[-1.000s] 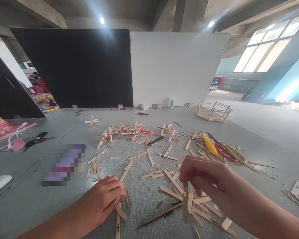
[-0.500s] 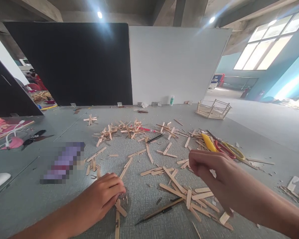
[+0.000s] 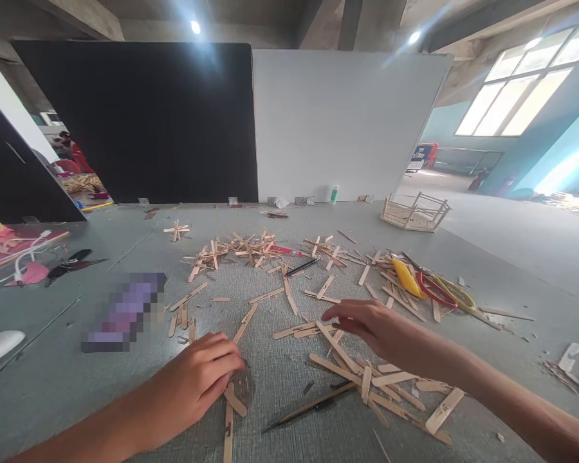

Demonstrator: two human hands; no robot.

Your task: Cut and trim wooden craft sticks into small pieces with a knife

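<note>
Right hand flat over sticks

No legible text; distant blue sign unreadable.

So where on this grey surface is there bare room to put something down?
Bare patches: between the left hand and the white oval object, and right of the yellow tool, before the stick frame. It is crowded with craft sticks around the right hand and across the middle.
</note>
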